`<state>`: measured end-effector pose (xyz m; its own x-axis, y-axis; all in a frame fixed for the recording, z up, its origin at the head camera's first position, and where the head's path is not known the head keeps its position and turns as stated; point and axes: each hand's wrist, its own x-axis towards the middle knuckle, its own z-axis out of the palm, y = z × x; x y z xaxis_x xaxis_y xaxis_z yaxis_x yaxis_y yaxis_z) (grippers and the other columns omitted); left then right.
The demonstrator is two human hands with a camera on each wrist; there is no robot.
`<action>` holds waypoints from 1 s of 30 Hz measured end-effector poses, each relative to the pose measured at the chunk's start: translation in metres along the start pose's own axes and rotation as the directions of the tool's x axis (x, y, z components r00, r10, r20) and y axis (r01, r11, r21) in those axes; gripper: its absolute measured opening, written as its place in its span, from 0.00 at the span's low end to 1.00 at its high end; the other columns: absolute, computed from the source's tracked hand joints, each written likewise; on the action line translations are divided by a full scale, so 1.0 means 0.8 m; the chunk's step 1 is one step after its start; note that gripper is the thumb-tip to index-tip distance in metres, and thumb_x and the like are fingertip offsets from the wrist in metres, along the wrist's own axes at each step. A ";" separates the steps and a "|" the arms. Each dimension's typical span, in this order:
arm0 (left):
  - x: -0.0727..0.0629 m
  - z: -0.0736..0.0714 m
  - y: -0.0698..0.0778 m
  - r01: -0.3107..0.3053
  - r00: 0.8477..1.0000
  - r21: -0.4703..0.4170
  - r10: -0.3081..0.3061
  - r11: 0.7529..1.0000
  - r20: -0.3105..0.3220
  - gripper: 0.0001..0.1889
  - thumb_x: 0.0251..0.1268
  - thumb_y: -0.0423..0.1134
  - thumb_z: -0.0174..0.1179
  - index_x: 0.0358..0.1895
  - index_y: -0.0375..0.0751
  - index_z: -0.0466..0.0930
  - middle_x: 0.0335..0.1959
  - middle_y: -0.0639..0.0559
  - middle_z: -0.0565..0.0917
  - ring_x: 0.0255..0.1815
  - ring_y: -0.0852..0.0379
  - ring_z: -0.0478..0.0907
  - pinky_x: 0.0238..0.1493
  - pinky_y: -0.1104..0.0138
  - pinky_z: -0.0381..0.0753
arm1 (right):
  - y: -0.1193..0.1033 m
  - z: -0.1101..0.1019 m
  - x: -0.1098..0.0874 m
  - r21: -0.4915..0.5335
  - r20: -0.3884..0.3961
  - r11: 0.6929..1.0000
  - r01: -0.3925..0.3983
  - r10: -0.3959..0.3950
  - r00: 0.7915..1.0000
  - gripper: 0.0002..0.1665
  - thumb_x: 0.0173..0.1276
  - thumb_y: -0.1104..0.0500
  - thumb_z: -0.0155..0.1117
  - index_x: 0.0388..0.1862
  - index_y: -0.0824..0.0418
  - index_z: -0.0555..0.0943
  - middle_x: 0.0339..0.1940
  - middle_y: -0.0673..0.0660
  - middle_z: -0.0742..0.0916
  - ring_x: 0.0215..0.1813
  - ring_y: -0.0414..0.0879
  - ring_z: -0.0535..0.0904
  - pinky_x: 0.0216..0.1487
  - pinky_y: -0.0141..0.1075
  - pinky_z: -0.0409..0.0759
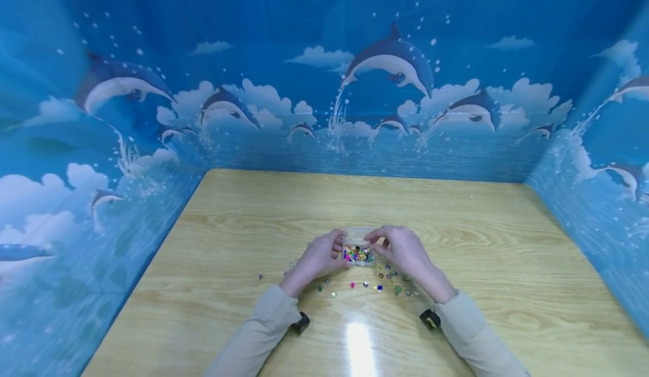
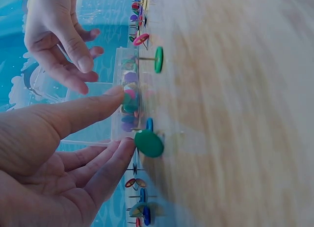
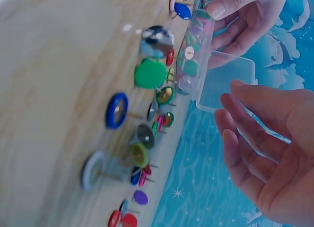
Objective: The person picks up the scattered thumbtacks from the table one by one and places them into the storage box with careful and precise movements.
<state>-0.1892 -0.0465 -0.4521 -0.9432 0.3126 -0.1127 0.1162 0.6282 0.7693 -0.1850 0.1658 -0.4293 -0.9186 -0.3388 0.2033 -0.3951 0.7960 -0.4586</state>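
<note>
A small clear plastic box stands on the table with its hinged lid tipped back. Inside are many colourful thumbtacks. My left hand grips the box's left end, thumb against the near side and fingers behind. On the other side, my right hand hovers by the lid and right end, its fingers loosely bent with nothing between them. Loose thumbtacks lie around the box, including a green one near the left fingertips and a blue one on the right.
The wooden table carries scattered thumbtacks, several with points showing, mostly in front and to the right of the box. A blue dolphin-print backdrop encloses the back and sides. Dark wrist devices sit by both sleeves.
</note>
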 end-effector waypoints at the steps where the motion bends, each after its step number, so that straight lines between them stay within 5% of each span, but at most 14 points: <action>1: 0.000 0.000 0.000 0.001 1.000 -0.002 -0.001 1.000 -0.001 0.38 0.52 0.36 0.77 0.69 0.38 0.71 0.54 0.44 0.83 0.51 0.48 0.83 0.56 0.59 0.85 | 0.001 -0.002 -0.001 0.001 0.004 1.000 -0.009 0.009 1.000 0.11 0.62 0.63 0.74 0.44 0.55 0.89 0.35 0.51 0.91 0.27 0.35 0.79 0.24 0.29 0.79; 15: 0.001 0.001 -0.001 0.008 1.000 0.005 -0.008 1.000 -0.010 0.39 0.51 0.36 0.78 0.68 0.39 0.71 0.54 0.43 0.83 0.51 0.47 0.83 0.56 0.59 0.86 | 0.046 -0.050 -0.029 -0.069 -0.066 0.995 -0.078 0.074 0.995 0.03 0.65 0.60 0.73 0.38 0.55 0.89 0.33 0.50 0.90 0.26 0.36 0.77 0.21 0.30 0.72; 30: 0.001 0.001 0.000 0.013 1.000 0.002 -0.013 1.000 0.001 0.38 0.52 0.36 0.77 0.68 0.39 0.71 0.54 0.44 0.83 0.51 0.48 0.83 0.56 0.59 0.86 | 0.076 -0.055 -0.058 -0.127 0.166 0.986 -0.110 0.131 0.977 0.08 0.58 0.65 0.76 0.34 0.54 0.89 0.33 0.49 0.90 0.33 0.42 0.83 0.37 0.42 0.86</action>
<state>-0.1897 -0.0460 -0.4524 -0.9444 0.3050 -0.1230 0.1048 0.6336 0.7665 -0.1660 0.2525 -0.4285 -0.9507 -0.3102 -0.0050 -0.2871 0.8859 -0.3642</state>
